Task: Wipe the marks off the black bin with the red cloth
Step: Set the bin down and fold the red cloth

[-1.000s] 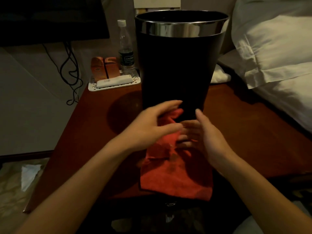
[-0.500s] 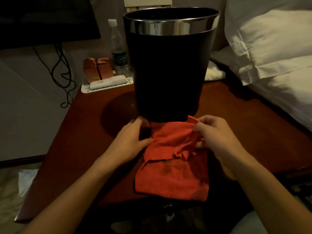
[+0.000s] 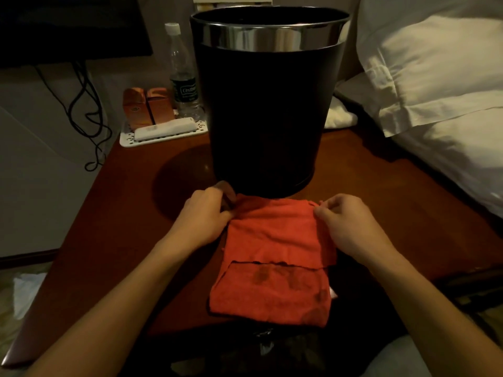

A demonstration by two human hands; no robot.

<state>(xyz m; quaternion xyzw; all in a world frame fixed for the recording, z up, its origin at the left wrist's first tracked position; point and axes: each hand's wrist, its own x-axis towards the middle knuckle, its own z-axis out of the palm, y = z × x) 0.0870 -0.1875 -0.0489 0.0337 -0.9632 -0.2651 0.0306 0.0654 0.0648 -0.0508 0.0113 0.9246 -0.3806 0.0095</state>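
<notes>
Bin [image 3: 268, 110] unmarked by writing; bottle [image 3: 183, 77] label reads "Cestbon".

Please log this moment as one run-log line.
left hand: pinches red cloth | right hand: pinches cloth | black bin: upright, untouched

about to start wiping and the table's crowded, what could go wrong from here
1. The black bin stands tall on a narrow base with neither hand steadying it; a push from wiping could tip it toward the water bottle and white tray beside it.
2. The red cloth already shows dark stains on its lower layer, so it might smear rather than clean.
3. The cloth hangs over the table edge; if the left hand and right hand let go, it could slide off.
</notes>
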